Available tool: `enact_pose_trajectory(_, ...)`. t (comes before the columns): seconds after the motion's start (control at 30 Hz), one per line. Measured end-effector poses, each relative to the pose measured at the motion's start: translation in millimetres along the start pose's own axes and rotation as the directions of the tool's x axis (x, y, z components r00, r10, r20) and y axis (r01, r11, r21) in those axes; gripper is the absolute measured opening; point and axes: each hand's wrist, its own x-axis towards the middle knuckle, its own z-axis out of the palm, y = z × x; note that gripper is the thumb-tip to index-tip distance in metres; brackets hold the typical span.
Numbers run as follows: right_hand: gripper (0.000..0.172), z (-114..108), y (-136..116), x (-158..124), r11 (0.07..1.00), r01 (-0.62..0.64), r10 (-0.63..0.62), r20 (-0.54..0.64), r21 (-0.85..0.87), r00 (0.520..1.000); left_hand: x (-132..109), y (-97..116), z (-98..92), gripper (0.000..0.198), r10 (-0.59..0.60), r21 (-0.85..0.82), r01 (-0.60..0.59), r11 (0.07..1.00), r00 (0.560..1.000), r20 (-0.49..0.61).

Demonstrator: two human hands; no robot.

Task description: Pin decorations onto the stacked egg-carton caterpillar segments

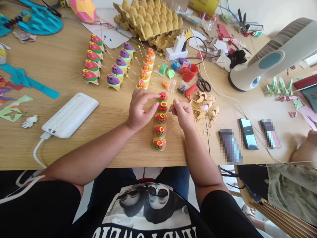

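Note:
A row of several clay-covered egg-carton cups (160, 121), red and green with yellow rings, lies on the wooden table (74, 148) in front of me. My left hand (140, 109) pinches the farthest cup of the row between thumb and forefinger. My right hand (181, 113) is closed in a pinch on a thin yellow-headed pin (171, 103), its tip beside that same cup.
Three more cup rows (118, 67) stuck with pins stand farther back, before an egg carton (148, 21). A white power bank (70, 114) lies left. Scissors (203, 84), a red cup (190, 72), clay bags, cardboard scraps (204, 105), phones (248, 134) and a fan (272, 56) are right. Another person sits at right (304, 152).

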Motion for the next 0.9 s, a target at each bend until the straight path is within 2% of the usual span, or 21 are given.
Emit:
enact_pose_trajectory(0.13,0.055,3.1,-4.6,0.0,0.999,0.026,-0.024,0.055,-0.039,0.998,1.2,3.1,0.2,0.025,0.065,-0.035,-0.062,0.997,0.993,0.102)
enact_pose_trajectory(0.37,0.05,5.2,-4.1,-0.3,0.997,0.041,-0.031,0.16,-0.061,0.987,2.7,0.9,2.8,0.019,0.08,-0.042,-0.075,0.996,0.986,0.148)
enact_pose_trajectory(0.5,0.052,2.8,-7.3,-1.0,0.996,0.048,-0.032,0.206,-0.072,0.978,3.2,-0.6,3.2,0.017,0.072,-0.045,-0.067,0.997,0.987,0.147)
enact_pose_trajectory(0.7,0.064,1.4,-12.3,-1.5,0.987,0.095,-0.057,0.27,-0.129,0.961,3.4,-2.1,2.5,0.017,0.086,-0.034,-0.082,0.996,0.984,0.159)
enact_pose_trajectory(0.9,0.067,2.1,-13.0,-2.0,0.982,0.083,-0.034,0.278,-0.169,0.96,3.5,-2.4,2.2,0.015,0.133,-0.026,-0.131,0.991,0.982,0.137)
